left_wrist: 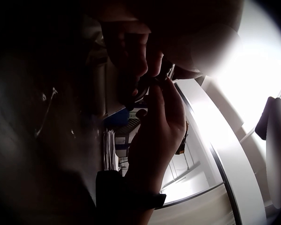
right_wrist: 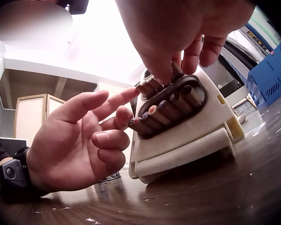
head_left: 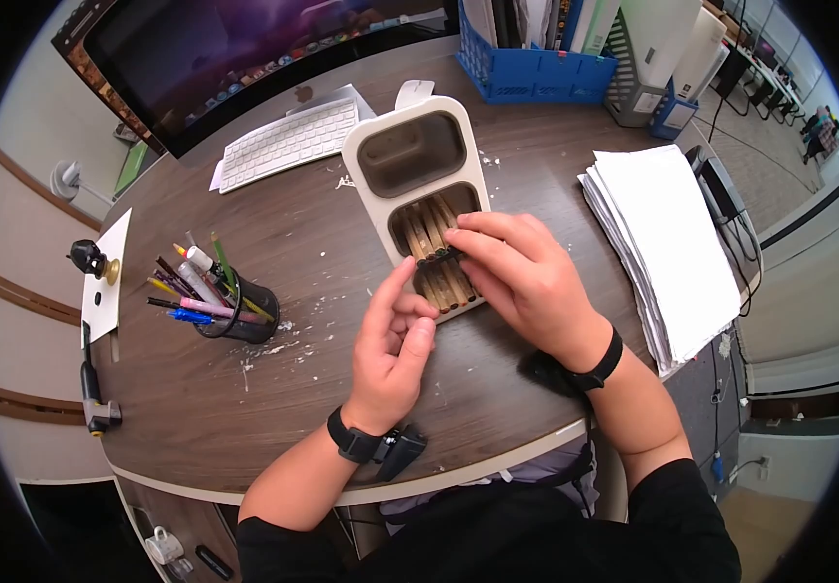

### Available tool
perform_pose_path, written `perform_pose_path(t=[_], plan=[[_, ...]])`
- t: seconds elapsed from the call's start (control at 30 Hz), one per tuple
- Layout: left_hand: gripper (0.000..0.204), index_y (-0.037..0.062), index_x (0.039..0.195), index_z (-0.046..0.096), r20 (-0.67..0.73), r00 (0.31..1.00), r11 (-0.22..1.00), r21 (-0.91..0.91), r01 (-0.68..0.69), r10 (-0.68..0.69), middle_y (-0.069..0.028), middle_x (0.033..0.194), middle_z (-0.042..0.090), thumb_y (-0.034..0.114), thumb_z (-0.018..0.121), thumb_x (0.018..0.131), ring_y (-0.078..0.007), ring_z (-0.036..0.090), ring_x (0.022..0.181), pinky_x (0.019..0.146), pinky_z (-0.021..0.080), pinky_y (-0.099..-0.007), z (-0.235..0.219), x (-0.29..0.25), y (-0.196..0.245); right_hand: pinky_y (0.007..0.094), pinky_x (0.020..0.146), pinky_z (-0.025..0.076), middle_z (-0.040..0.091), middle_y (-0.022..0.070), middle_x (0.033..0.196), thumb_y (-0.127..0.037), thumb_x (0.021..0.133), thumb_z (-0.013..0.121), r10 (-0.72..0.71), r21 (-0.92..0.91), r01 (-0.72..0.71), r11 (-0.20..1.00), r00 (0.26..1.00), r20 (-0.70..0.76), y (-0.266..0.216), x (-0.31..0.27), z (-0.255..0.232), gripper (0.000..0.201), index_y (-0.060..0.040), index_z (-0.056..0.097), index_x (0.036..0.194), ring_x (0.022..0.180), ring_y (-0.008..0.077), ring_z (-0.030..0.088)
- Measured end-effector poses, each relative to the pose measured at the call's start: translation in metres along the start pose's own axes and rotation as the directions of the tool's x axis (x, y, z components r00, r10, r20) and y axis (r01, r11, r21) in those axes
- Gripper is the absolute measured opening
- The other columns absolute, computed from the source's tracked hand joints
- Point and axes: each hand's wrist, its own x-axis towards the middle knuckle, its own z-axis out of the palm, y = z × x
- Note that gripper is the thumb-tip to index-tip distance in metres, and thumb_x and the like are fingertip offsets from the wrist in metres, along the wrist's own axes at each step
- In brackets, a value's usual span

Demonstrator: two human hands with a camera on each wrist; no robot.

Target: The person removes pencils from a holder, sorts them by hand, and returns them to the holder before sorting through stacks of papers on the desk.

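A cream organizer box [head_left: 429, 190] with three dark-lined hollows stands tilted on the desk. Brown wooden coloured pencils [head_left: 421, 231] fill its middle hollow, and a second row of pencils [right_wrist: 166, 112] sits in the lowest one, some with coloured ends showing. My right hand [head_left: 533, 277] reaches over the box from the right, pinching a pencil [right_wrist: 177, 70] between thumb and fingers at the middle hollow. Close by on the left, my left hand [head_left: 388, 358] has its index finger stretched to the pencils' ends, its other fingers loosely bent. The left wrist view is very dark.
A mesh cup [head_left: 244, 316] of pens stands to the left, with white scraps scattered nearby. Behind are a keyboard [head_left: 288, 144] and monitor [head_left: 264, 58]. A paper stack [head_left: 667, 248] lies at right; a blue file holder [head_left: 551, 76] stands at the back.
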Motion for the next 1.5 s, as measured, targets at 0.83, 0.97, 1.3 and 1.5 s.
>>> perform_pose_path(t=[0.83, 0.97, 1.3, 1.5], plan=[[0.06, 0.0014, 0.16, 0.033, 0.007, 1.0, 1.0, -0.02, 0.013, -0.012, -0.0081, 0.11, 0.06, 0.005, 0.053, 0.103, -0.0085, 0.054, 0.082, 0.076, 0.05, -0.0239, 0.002, 0.001, 0.0, 0.0386, 0.081, 0.058, 0.072, 0.0099, 0.113, 0.003, 0.078, 0.071, -0.048, -0.068, 0.046, 0.997, 0.998, -0.029, 0.007, 0.004, 0.001, 0.039, -0.0035, 0.071, 0.116, 0.093, 0.0288, 0.067], [0.062, 0.0015, 0.161, 0.032, 0.001, 1.0, 1.0, -0.008, 0.025, -0.025, -0.0084, 0.11, 0.06, 0.005, 0.053, 0.103, -0.0085, 0.054, 0.082, 0.076, 0.05, -0.024, 0.0, 0.0, -0.001, 0.0384, 0.082, 0.058, 0.072, 0.0103, 0.114, 0.005, 0.074, 0.07, -0.105, -0.102, 0.101, 0.99, 0.994, -0.031, 0.008, 0.006, -0.001, 0.047, -0.0029, 0.07, 0.121, 0.094, 0.029, 0.067], [0.063, 0.0018, 0.161, 0.031, -0.001, 1.0, 1.0, -0.002, 0.024, -0.024, -0.0087, 0.11, 0.06, 0.006, 0.053, 0.103, -0.0085, 0.054, 0.082, 0.076, 0.05, -0.0239, 0.0, 0.002, -0.002, 0.0405, 0.088, 0.056, 0.071, 0.0111, 0.117, 0.005, 0.081, 0.071, -0.043, -0.065, 0.042, 0.997, 0.999, -0.014, 0.002, 0.006, 0.003, 0.044, -0.0021, 0.069, 0.125, 0.1, 0.0309, 0.064], [0.058, 0.0017, 0.159, 0.035, -0.003, 1.0, 1.0, 0.012, -0.006, 0.006, -0.0083, 0.11, 0.06, 0.005, 0.051, 0.104, -0.0084, 0.054, 0.082, 0.074, 0.05, -0.0236, 0.0, 0.001, -0.002, 0.0398, 0.085, 0.055, 0.071, 0.0119, 0.116, 0.005, 0.085, 0.07, -0.016, -0.063, 0.016, 0.998, 1.0, 0.002, 0.001, 0.005, 0.004, 0.041, -0.002, 0.069, 0.126, 0.098, 0.0308, 0.064]])
